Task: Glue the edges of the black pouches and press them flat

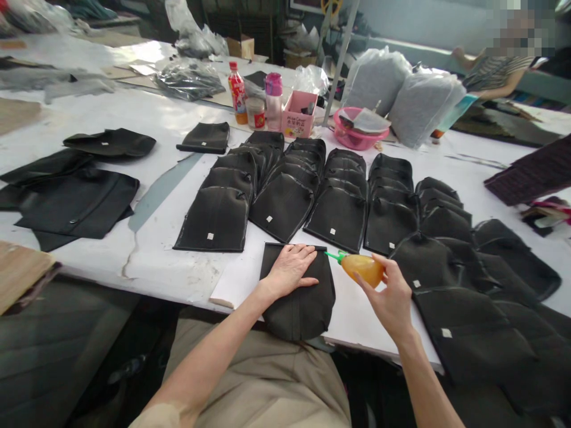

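Black panel point(297, 315) is pressed against the desk point(169, 261) by the open left hand point(289, 267). The squeeze bottle point(362, 269), amber liquid inside, is gripped by the right hand's point(395, 297) curled fingers. Its green nozzle point(333, 256) is best held low at the folded edge point(275, 244), squeezed lightly. Orange drink is contained in the red-labelled bottle point(238, 95).

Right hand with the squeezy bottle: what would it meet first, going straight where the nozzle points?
Led by the green nozzle of the amber bottle, the right hand would probably meet the folded far edge of the black piece, just before the left hand. The nozzle's height is unclear.
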Available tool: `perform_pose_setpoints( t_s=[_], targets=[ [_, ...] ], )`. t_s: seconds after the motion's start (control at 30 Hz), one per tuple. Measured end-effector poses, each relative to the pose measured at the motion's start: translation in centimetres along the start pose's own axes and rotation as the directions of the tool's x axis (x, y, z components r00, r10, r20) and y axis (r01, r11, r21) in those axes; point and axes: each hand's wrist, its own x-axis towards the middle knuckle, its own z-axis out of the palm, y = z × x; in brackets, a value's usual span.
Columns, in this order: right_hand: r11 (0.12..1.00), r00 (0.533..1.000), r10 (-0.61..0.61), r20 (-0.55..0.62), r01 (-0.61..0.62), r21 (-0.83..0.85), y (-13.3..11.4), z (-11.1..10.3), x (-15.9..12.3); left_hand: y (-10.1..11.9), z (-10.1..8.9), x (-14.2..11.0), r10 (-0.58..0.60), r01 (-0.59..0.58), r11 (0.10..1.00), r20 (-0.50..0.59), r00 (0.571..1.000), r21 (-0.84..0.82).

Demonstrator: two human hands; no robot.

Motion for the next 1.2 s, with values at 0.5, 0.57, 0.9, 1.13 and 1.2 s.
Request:
perform_pose_setpoints(
  t_s=[0.5, 0.57, 0.9, 1.13, 1.2],
  targets=[
    [1.0, 1.0, 0.014, -0.012, -0.013, 0.014, 0.0, -0.1, 0.0, 0.1, -0.2, 0.0, -0.004, 0.003, 0.999, 0.011, 1.0, 0.036],
    [1.0, 1.0, 0.017, -0.005, -0.017, 0.019, 0.1, 0.0, 0.0, 0.1, -0.2, 0.0, -0.002, 0.002, 0.999, 0.012, 1.0, 0.038],
    [0.998, 0.998, 0.059, 0.033, -0.058, -0.023, -0.6, -1.6, -1.5, 0.1, -0.1, 0.0, -0.008, 0.008, 0.999, 0.017, 1.0, 0.038],
    [0.997, 0.996, 0.079, 0.043, -0.078, -0.025, -0.7, -2.1, -2.2, 0.2, -0.2, -0.1, -0.01, 0.009, 0.999, 0.023, 1.0, 0.047],
    [0.996, 0.996, 0.084, 0.034, -0.084, -0.018, -0.6, -2.1, -2.2, 0.2, -0.2, -0.1, -0.013, 0.012, 0.999, 0.023, 1.0, 0.045]
  ],
)
